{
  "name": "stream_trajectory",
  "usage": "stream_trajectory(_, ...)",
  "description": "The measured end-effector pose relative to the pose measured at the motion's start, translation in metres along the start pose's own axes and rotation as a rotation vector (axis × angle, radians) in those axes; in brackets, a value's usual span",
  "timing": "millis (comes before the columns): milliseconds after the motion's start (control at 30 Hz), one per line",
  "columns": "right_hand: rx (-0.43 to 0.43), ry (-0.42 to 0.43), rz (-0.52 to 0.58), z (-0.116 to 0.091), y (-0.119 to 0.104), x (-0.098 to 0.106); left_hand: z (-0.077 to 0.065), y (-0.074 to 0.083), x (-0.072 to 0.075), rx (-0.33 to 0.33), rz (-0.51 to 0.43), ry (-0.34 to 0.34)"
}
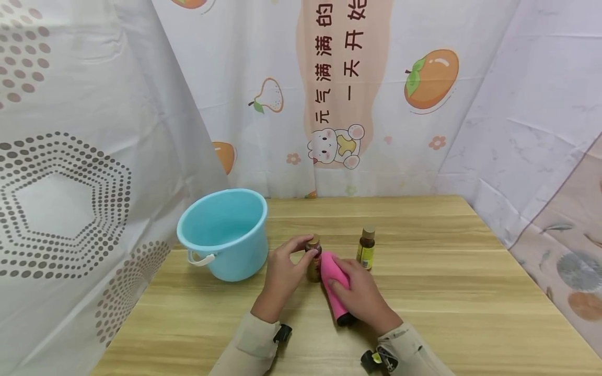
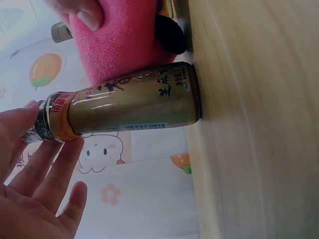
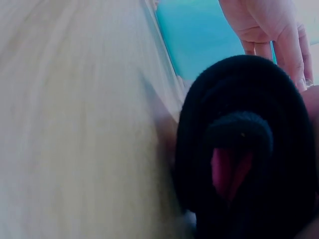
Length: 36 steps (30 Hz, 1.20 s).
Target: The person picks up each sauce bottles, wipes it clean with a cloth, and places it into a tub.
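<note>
A white curtain (image 1: 404, 146) printed with fruit, flowers and lettering hangs behind the wood-grain bench (image 1: 461, 303). At the bench's left rear we find a light-blue bucket (image 1: 242, 258), upright, with its white handle (image 1: 201, 260) lowered at the front. Near the middle of the bench we see the gold-brown bottle (image 1: 313, 270), upright, its base on the surface. The left hand (image 1: 284, 269) is clamped on the bottle at the neck and cap, between thumb and fingers; the remaining fingers extend. The right hand (image 1: 361, 293) is closed around a pink plush item (image 1: 334, 274) with a black end (image 1: 346, 318). We note that this item lies immediately right of the bottle; we cannot confirm contact. Beyond the right hand, we locate a second bottle (image 1: 366, 255), upright, with a yellow-green label and gold-toned cap.
</note>
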State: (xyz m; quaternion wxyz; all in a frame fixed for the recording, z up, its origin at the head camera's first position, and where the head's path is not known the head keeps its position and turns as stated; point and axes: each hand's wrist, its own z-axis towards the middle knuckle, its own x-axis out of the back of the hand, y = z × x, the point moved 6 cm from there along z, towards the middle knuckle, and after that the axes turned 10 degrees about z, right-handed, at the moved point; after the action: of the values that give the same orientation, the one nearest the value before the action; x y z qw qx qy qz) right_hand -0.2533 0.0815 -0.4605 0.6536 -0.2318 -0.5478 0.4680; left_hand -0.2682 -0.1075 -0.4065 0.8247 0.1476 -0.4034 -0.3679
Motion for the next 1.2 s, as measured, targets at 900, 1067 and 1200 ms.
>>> stream_trajectory(900, 0.281, 0.149, 0.116, 0.0, -0.017, 0.01, 0.0, 0.003, -0.001, -0.02, -0.02, -0.051)
stream_trajectory(1067, 0.221, 0.12, 0.095, 0.0, -0.012, 0.007, -0.001, 0.002, -0.002, -0.006, -0.041, -0.056)
stream_trajectory(1200, 0.163, 0.094, 0.073, 0.001, -0.008, 0.005, 0.0, 0.001, -0.004, 0.01, -0.044, -0.06)
